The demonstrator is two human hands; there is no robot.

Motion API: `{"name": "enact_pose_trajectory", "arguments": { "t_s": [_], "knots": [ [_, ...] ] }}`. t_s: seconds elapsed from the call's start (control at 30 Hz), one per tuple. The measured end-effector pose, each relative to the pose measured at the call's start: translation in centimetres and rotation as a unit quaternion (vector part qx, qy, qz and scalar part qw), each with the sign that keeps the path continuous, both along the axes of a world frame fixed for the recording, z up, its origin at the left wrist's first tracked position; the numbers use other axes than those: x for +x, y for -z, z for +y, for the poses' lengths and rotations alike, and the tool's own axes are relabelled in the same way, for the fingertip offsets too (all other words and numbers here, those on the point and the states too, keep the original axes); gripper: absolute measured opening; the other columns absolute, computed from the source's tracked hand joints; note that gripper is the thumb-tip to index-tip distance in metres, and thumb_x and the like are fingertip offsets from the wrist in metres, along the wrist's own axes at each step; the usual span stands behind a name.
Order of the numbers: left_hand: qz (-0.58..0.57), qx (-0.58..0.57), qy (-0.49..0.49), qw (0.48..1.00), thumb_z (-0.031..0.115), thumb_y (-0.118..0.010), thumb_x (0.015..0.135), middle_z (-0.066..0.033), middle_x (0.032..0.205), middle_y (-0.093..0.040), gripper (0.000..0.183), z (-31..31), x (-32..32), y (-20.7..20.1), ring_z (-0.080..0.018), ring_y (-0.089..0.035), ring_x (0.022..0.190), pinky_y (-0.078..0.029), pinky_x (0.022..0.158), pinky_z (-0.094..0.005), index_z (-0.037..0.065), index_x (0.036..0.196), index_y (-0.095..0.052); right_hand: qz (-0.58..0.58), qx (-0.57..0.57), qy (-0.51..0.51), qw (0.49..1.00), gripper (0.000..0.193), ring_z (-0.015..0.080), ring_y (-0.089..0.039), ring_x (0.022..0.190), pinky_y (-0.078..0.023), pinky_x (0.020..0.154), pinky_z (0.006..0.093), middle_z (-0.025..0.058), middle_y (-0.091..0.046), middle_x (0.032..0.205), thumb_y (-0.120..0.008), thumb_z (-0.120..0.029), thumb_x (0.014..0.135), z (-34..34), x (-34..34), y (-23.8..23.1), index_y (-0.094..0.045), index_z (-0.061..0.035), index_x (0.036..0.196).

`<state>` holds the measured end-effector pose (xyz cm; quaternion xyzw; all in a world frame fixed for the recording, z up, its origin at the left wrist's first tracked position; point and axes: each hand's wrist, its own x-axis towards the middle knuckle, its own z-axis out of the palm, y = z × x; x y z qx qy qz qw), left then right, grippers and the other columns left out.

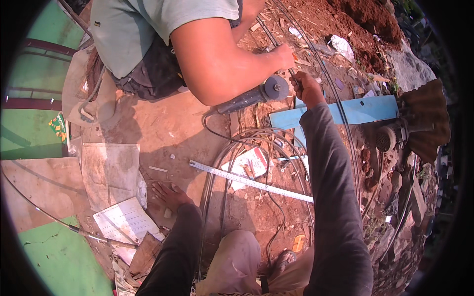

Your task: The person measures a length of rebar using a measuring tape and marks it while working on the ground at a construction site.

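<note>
My right hand [307, 90] is closed on a thin dark metal rod [292, 72], at its near end. Just beyond, a co-worker's hand [285, 56] grips the same rod. My left hand [170, 195] lies flat on the dirt with its fingers spread and holds nothing. An angle grinder [247, 99] with a dark disc rests on the ground between the co-worker's arm and my right forearm. To the right of my left hand, a white measuring rule [252, 183] lies across a coil of dark metal rods [209, 190].
A blue flat bar [340, 111] lies under my right forearm. Beyond it, at right, is a second power tool [386, 138]. The co-worker [148, 44] crouches at upper left. Papers [126, 219] and a stained board [109, 170] lie on the left. Long rods [337, 98] run down the right.
</note>
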<state>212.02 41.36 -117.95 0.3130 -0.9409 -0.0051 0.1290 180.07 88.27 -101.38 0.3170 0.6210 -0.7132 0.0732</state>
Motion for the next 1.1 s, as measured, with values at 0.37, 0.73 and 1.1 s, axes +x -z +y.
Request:
{"name": "enact_pose_trajectory", "arguments": {
  "t_s": [0.37, 0.73, 1.1],
  "knots": [
    [0.025, -0.017, 0.013, 0.999, 0.036, -0.046, 0.094, -0.0190, 0.151, -0.030, 0.058, -0.6, 0.2, 1.3, -0.0340, -0.026, 0.141, -0.014, 0.117, -0.0509, -0.002, 0.137, -0.040, 0.023, -0.017, -0.013, 1.000, 0.025, 0.0064, -0.047, 0.054, -0.032, 0.043, 0.0207, -0.0008, -0.056, 0.070, -0.056, -0.029, 0.085, -1.0, -0.3, 0.4, -0.064, -0.0048, 0.084],
    [0.014, -0.027, 0.008, 1.000, 0.036, -0.044, 0.095, -0.0196, 0.151, -0.029, 0.058, -1.0, 0.4, 1.5, -0.0343, -0.026, 0.141, -0.017, 0.117, -0.0499, -0.002, 0.139, -0.039, 0.119, 0.039, -0.061, 0.990, 0.026, 0.0049, -0.045, 0.053, -0.032, 0.043, 0.0193, -0.0040, -0.054, 0.067, -0.060, -0.032, 0.084, -1.9, 0.1, -0.5, -0.065, -0.0064, 0.082],
    [-0.002, -0.007, -0.002, 1.000, 0.036, -0.045, 0.094, -0.0187, 0.153, -0.026, 0.061, -0.7, 0.0, 1.2, -0.0335, -0.023, 0.143, -0.013, 0.118, -0.0490, -0.002, 0.141, -0.036, 0.048, 0.004, -0.020, 0.999, 0.019, 0.0044, -0.044, 0.046, -0.033, 0.039, 0.0196, -0.0045, -0.054, 0.062, -0.060, -0.024, 0.083, -1.6, -2.0, -0.6, -0.064, -0.0064, 0.079]
  ]
}}
